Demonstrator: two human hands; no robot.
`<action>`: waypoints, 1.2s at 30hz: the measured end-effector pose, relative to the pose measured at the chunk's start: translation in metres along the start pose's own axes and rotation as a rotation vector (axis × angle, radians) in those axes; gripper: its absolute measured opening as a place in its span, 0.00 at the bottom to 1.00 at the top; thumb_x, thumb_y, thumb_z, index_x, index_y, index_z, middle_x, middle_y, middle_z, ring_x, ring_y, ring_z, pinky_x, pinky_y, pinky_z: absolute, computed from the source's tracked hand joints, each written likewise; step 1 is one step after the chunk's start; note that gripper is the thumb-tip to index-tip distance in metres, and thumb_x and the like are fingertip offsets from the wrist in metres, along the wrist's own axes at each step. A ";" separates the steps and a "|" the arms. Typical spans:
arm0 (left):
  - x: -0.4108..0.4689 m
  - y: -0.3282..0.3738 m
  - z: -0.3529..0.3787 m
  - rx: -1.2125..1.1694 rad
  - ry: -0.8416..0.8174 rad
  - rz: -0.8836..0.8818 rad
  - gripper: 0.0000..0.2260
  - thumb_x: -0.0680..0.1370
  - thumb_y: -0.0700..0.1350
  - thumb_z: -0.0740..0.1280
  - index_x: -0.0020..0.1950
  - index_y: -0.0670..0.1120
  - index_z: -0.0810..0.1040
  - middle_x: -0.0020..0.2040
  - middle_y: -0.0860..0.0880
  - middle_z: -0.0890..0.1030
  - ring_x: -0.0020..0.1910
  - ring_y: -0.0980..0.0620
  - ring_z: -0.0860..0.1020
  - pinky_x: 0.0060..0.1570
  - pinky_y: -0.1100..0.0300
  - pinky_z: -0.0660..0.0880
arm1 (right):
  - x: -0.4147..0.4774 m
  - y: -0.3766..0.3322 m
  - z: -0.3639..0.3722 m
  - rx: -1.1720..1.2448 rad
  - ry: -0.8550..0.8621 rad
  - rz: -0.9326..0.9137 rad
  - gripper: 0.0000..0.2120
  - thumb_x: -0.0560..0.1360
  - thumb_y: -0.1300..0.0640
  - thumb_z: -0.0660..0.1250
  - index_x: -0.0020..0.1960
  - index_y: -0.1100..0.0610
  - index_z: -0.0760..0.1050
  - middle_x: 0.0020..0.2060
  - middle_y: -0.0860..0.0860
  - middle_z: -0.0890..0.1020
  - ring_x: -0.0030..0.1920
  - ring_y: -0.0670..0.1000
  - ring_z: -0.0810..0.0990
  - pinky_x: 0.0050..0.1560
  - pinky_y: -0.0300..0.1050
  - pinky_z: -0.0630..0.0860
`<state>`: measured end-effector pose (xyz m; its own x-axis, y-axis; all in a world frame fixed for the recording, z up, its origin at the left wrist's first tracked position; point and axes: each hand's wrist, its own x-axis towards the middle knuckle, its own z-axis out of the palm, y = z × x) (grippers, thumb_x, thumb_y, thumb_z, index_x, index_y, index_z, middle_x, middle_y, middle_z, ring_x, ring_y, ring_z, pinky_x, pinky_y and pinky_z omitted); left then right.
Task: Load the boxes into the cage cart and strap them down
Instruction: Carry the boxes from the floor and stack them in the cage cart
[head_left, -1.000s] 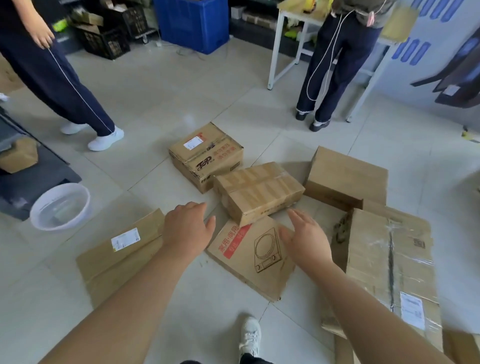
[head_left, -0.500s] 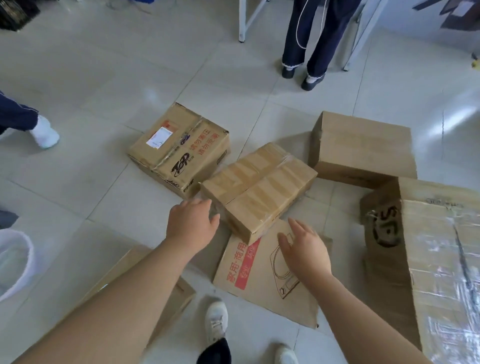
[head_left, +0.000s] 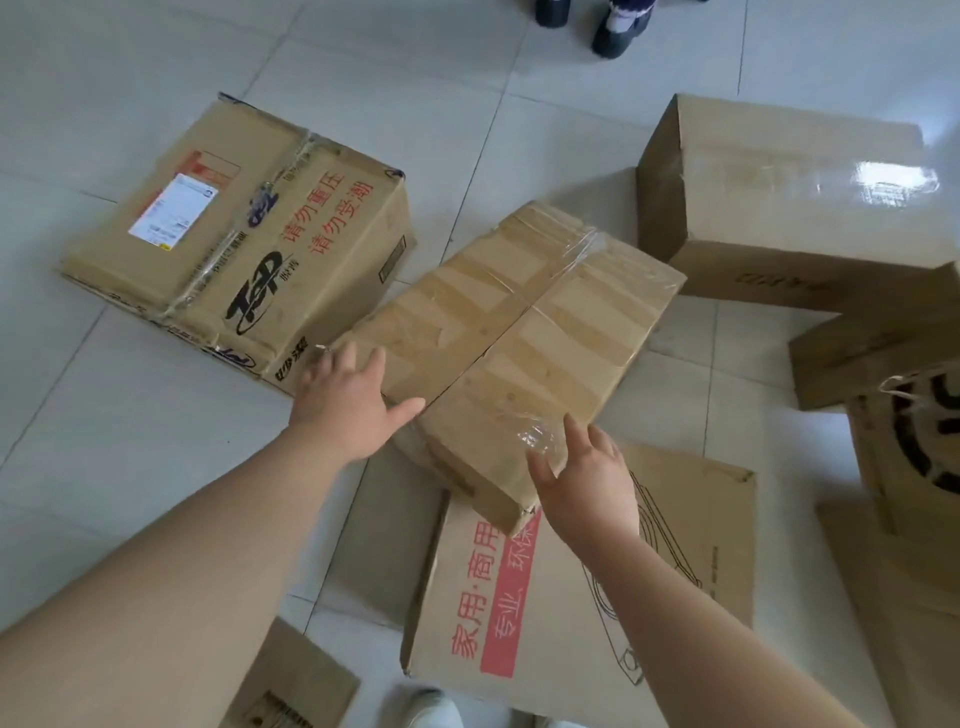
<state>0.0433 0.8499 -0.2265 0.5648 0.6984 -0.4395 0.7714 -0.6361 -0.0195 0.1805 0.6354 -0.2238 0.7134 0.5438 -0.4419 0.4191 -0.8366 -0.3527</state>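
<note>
A taped plain cardboard box (head_left: 519, 332) lies tilted in the middle of the tiled floor, its near end resting on a flat box with red print (head_left: 571, 597). My left hand (head_left: 348, 395) lies with spread fingers against the taped box's left near corner. My right hand (head_left: 582, 478) touches its near right end, fingers straight. To the left lies a printed box with a white label (head_left: 234, 234). A plain box (head_left: 789, 197) sits at the back right. The cage cart and straps are not in view.
A large box with a round black print (head_left: 904, 415) stands at the right edge. A small piece of cardboard (head_left: 291, 686) lies at the bottom left. Another person's dark shoes (head_left: 592, 21) stand at the top. My own white shoe (head_left: 431, 709) shows at the bottom.
I have leaned in closer over the boxes. Both hands moved forward from above the floor onto the near end of the taped box.
</note>
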 end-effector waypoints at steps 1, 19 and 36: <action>0.013 -0.004 0.008 -0.014 -0.022 -0.024 0.42 0.71 0.74 0.51 0.78 0.51 0.50 0.77 0.41 0.52 0.74 0.38 0.55 0.70 0.44 0.57 | 0.008 0.002 0.010 -0.005 -0.009 0.017 0.33 0.76 0.38 0.56 0.76 0.51 0.53 0.74 0.56 0.61 0.74 0.56 0.57 0.71 0.52 0.60; 0.055 0.015 0.038 -0.261 -0.175 -0.119 0.55 0.48 0.85 0.55 0.73 0.70 0.45 0.73 0.43 0.56 0.71 0.35 0.59 0.64 0.41 0.65 | 0.045 0.068 0.018 0.273 -0.022 0.223 0.44 0.64 0.29 0.65 0.74 0.39 0.52 0.69 0.54 0.62 0.56 0.56 0.76 0.54 0.49 0.77; -0.039 0.068 0.022 -0.450 -0.173 -0.106 0.53 0.52 0.82 0.61 0.74 0.69 0.49 0.74 0.50 0.63 0.68 0.45 0.69 0.48 0.53 0.70 | -0.005 0.118 -0.039 0.245 -0.030 0.273 0.45 0.57 0.22 0.62 0.71 0.35 0.60 0.61 0.48 0.74 0.50 0.48 0.78 0.51 0.52 0.79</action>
<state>0.0679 0.7721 -0.2302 0.4487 0.6624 -0.5999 0.8937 -0.3329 0.3008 0.2485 0.5310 -0.2312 0.7620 0.3075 -0.5699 0.0664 -0.9125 -0.4036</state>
